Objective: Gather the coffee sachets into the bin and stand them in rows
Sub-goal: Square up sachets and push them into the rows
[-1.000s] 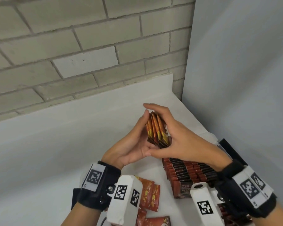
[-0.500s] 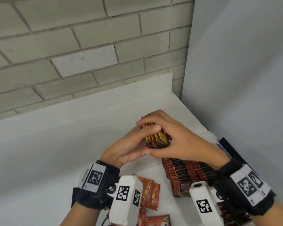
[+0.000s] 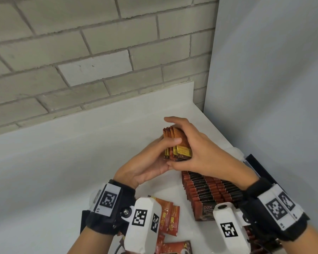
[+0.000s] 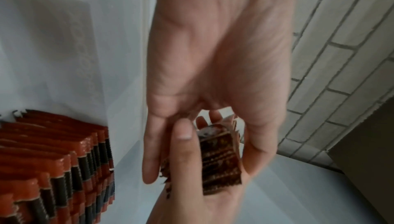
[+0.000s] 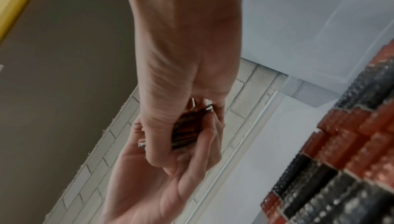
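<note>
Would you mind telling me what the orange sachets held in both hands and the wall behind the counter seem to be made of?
Orange sachets, gripped between left hand and right hand: likely glossy printed foil or plastic film, judging by thin, crimped edges. Wall: painted brick or block, matte, with recessed mortar joints.

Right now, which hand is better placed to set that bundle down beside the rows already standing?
Probably the right hand. It wraps over the bundle of sachets from above and sits directly over the standing rows. The left hand cups the bundle from the far side, toward the loose sachets.
</note>
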The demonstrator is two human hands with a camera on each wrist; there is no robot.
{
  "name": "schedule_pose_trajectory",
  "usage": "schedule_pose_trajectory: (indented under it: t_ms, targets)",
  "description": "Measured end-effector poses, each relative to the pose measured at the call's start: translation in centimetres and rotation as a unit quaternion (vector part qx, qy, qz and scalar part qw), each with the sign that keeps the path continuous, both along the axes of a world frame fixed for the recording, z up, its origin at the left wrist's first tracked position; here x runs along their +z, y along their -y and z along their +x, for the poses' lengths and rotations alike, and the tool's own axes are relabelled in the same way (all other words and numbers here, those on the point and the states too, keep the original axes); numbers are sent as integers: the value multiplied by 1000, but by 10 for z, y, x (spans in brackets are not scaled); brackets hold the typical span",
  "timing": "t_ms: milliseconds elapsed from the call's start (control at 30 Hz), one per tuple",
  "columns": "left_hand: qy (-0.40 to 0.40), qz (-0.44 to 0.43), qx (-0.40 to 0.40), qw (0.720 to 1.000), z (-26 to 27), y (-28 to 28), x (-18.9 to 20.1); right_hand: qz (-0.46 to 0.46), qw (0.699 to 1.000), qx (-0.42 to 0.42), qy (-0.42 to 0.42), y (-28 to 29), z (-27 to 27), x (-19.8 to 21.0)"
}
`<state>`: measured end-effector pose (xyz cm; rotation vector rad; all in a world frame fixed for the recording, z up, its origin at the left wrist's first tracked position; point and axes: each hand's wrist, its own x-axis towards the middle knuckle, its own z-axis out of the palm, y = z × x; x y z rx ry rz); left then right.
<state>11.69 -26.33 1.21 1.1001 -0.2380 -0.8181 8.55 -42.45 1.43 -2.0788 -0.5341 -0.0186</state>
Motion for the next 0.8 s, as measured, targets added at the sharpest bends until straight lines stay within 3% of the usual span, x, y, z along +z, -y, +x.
schedule_pose_trajectory:
  t_ms: [167, 300, 400, 500, 800]
  targets:
    - [16, 8, 47, 999, 2, 1, -1, 37, 999, 2, -15, -1, 0, 0]
    - [-12, -66, 86, 994, 4, -1, 1, 136, 989, -54, -27, 2, 3, 8]
    - [-11, -100, 106, 989, 5, -2, 2, 168, 973, -130, -88, 8, 5, 12]
    - [-13, -100, 115, 988, 5, -2, 1, 203, 961, -132, -137, 12, 7, 10]
    - [-32, -90, 137, 986, 5, 0, 5, 364, 919, -118, -97, 21, 9, 14]
